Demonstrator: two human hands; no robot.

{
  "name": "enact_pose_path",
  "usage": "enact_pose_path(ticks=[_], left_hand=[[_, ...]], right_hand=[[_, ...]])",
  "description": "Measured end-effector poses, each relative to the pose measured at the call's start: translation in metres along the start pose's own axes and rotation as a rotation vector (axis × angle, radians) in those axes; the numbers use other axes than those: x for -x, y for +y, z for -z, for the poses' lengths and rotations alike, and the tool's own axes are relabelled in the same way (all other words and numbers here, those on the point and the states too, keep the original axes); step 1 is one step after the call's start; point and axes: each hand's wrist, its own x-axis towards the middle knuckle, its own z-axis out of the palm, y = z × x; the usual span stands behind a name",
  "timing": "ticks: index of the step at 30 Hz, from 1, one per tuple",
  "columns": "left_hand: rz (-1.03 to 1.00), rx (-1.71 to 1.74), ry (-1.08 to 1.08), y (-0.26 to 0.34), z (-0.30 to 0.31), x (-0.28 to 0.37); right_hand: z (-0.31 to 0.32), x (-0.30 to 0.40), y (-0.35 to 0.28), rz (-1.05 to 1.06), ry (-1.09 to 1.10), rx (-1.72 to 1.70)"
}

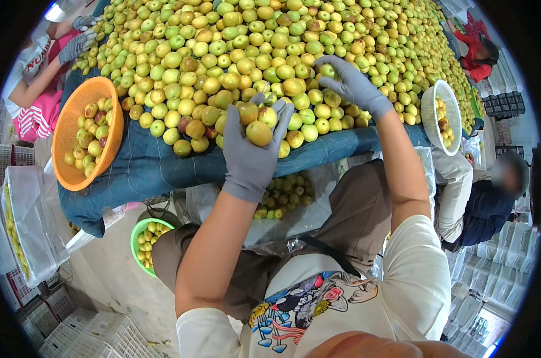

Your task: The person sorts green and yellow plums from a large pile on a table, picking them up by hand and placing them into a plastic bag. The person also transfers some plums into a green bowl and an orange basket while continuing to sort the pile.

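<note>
Several green-yellow fruits, perhaps jujubes (258,133), lie in the cupped palm of my left hand (254,147), which wears a grey glove. My right hand (357,87), gloved the same way, has thumb and fingers around one small green fruit (327,70) just above the heap. The large heap of fruits (252,40) spreads over a table covered with blue cloth (163,156). Left of my hands, an orange plastic basket (60,134) holds fruits, some of them reddish. A white plastic basket (427,112) with fruits stands at the right edge of the heap.
Below the table edge, a plastic-lined container (315,217) holds fruits between my legs. A green basket (134,235) of fruits sits on the floor at left. Plastic crates (96,335) stand at lower left. A co-worker's gloved hands (77,46) touch the heap's left side; other people sit at right.
</note>
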Motion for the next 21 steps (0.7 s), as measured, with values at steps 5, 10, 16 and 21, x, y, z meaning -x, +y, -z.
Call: enact_pose_path(ticks=[5, 10, 16, 21], left_hand=[[0.211, 0.710, 0.127, 0.007, 0.012, -0.001], [0.202, 0.651, 0.112, 0.015, 0.002, -0.003], [0.218, 0.576, 0.075, 0.017, 0.002, 0.003], [0.260, 0.491, 0.115, 0.016, 0.002, 0.008]], right_hand=[[-0.011, -0.017, -0.067, 0.263, -0.190, -0.310], [-0.023, -0.099, -0.051, 0.116, -0.105, -0.142], [-0.086, -0.197, -0.027, 0.116, -0.116, 0.181], [-0.102, -0.206, -0.029, 0.080, -0.138, 0.645]])
